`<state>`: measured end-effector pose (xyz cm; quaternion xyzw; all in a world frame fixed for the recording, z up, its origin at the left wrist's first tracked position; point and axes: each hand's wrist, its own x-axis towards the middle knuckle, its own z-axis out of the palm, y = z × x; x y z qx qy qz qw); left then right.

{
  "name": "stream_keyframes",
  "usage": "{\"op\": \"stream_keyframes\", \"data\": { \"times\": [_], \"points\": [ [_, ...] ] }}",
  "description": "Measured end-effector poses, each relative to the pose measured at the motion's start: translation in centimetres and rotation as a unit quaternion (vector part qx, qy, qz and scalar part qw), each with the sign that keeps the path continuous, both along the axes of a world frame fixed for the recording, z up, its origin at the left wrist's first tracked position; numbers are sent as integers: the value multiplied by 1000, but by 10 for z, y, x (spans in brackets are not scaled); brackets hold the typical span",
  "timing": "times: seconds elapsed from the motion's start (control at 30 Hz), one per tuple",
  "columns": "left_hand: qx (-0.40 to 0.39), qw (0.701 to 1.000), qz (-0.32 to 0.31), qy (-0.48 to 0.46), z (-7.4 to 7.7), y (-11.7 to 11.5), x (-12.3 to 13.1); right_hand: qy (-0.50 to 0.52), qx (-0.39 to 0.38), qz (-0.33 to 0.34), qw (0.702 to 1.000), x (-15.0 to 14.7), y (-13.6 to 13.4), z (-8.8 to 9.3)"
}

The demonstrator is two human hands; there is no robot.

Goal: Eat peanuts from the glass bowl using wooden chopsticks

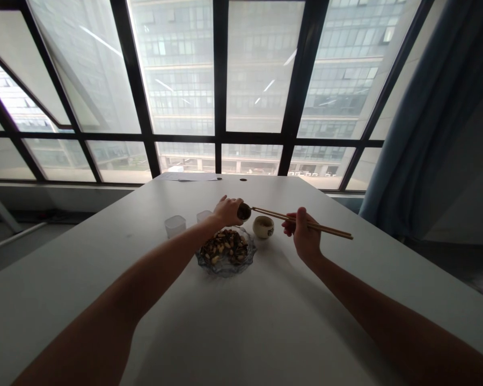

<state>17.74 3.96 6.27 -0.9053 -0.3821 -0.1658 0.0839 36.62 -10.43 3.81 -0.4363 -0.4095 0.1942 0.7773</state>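
My left hand (227, 211) is closed around a small dark-mouthed cup (244, 212), tipped so its opening faces right. Between the fingers of my right hand (305, 234) is a pair of chopsticks (326, 229), their tips at the mouth of that cup. A cream-coloured round cup (263, 228) with dark writing on its side stands upright just under the chopsticks. Below my left wrist sits a clear glass bowl (226, 269) with a scalloped rim, holding a mix of nuts and dark seeds (221, 247). What lies inside the tilted cup is too dark to make out.
Two translucent plastic cups, one at the left (175, 225) and one partly behind my left forearm (203, 216), stand on the white table (241, 327). Papers (189, 176) lie at the far edge. Windows rise beyond, and a blue curtain (418, 118) hangs at right.
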Motion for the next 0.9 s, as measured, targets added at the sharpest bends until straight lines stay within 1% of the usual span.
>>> {"op": "stream_keyframes", "data": {
  "times": [0.13,0.23,0.33,0.4,0.47,0.53,0.63,0.73,0.8,0.9],
  "points": [
    [-6,1000,-25,-19,1,-5,-1,-14,3,6,1000,-2,-1,-3],
    [-23,999,-31,-34,4,-9,-2,-54,6,31,998,-5,1,-9],
    [-55,997,-27,-50,7,-12,-4,-89,1,70,994,-9,4,-15],
    [-83,995,-13,-50,8,-12,-4,-101,6,71,992,-10,5,-15],
    [-110,993,14,-33,9,-11,-3,-104,14,52,993,-11,2,-10],
    [-130,990,45,0,9,-8,-2,-107,16,28,994,-12,-4,-1],
    [-152,984,76,46,9,-5,-1,-138,-8,20,990,-16,-17,16],
    [-183,978,88,57,10,-4,-2,-184,-38,38,982,-25,-30,28],
    [-193,976,86,57,11,-4,-6,-226,-61,65,970,-33,-37,31],
    [-162,984,70,31,13,-6,-19,-306,-80,125,940,-46,-44,30]
  ]
}}
